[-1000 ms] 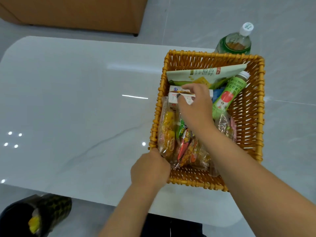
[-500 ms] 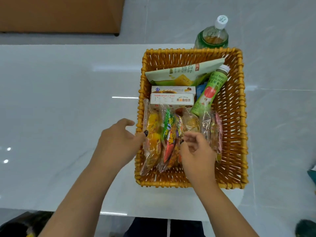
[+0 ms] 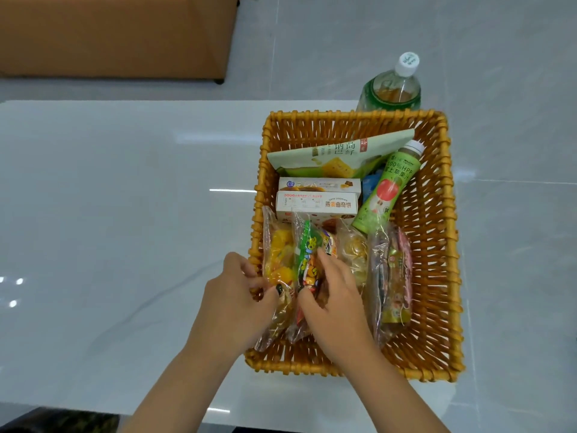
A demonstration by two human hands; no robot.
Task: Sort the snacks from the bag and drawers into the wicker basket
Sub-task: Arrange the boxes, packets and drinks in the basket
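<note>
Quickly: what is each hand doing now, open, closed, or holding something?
Left hand: pinches the yellow snack bag at the basket edge.
Right hand: grips the green snack packet.

Basket point(image 3: 437, 245) R side free; snacks point(image 3: 281, 260) crowd L.

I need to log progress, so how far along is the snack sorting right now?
Mostly done, it seems: the orange wicker basket already holds a pale green snack pouch, two white biscuit boxes, a green apple juice bottle and a row of clear candy bags. In hand: the left hand and right hand are tidying those bags. The source bag and drawers are out of view.
</note>
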